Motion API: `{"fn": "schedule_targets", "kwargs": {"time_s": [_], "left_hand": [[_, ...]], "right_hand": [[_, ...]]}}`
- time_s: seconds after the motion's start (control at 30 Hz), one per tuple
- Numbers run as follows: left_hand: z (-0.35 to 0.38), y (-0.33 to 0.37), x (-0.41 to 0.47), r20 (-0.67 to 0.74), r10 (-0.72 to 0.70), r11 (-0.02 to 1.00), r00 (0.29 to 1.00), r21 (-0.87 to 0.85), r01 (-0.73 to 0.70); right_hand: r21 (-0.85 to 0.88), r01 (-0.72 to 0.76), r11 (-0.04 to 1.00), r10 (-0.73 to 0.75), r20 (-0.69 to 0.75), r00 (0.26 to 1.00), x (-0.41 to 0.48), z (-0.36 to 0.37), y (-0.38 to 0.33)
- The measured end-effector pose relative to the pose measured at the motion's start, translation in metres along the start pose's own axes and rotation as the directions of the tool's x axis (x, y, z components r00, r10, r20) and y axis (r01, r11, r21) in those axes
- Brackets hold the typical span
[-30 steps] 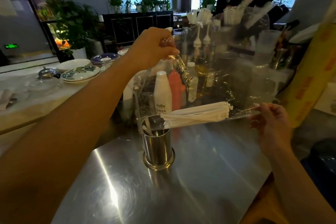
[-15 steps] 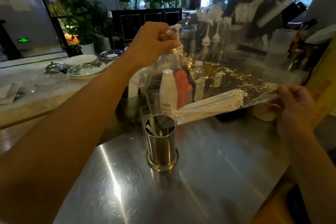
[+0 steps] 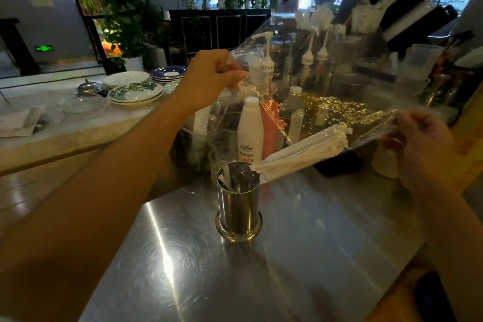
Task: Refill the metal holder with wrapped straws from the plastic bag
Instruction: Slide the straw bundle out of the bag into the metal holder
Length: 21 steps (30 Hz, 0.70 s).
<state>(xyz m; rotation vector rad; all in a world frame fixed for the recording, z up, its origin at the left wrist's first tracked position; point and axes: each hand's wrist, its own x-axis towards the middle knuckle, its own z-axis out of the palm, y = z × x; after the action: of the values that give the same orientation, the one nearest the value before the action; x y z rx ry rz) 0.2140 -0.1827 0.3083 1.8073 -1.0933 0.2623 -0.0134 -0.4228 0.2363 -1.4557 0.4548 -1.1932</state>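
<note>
Straws (image 3: 304,155) tilt toward holder (image 3: 238,201), none in; my left hand (image 3: 211,77) and right hand (image 3: 420,144) pinch bag (image 3: 326,102) corners.

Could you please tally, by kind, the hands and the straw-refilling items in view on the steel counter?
hands: 2 (left hand, right hand)
metal holder: 1
plastic bag: 1
bundle of wrapped straws: 1
Total: 5

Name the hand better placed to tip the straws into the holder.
Right. The right hand holds the plastic bag behind the wrapped straws, whose front ends are beside the metal holder rim. The left hand pinches the bag's upper edge.
</note>
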Motion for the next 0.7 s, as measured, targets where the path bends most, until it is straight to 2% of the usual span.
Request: {"fn": "schedule_targets", "kwargs": {"time_s": [0.27, 0.7], "left_hand": [[-0.011, -0.022, -0.011, -0.057, -0.089, 0.995, 0.994, -0.043, 0.086], [-0.014, -0.025, -0.016, -0.052, -0.073, 0.997, 0.996, -0.008, 0.073]], "right_hand": [[-0.021, 0.021, 1.0, -0.018, 0.113, 0.993, 0.008, 0.021, -0.006], [-0.017, 0.057, 0.998, -0.054, 0.138, 0.989, 0.009, 0.027, 0.001]]}}
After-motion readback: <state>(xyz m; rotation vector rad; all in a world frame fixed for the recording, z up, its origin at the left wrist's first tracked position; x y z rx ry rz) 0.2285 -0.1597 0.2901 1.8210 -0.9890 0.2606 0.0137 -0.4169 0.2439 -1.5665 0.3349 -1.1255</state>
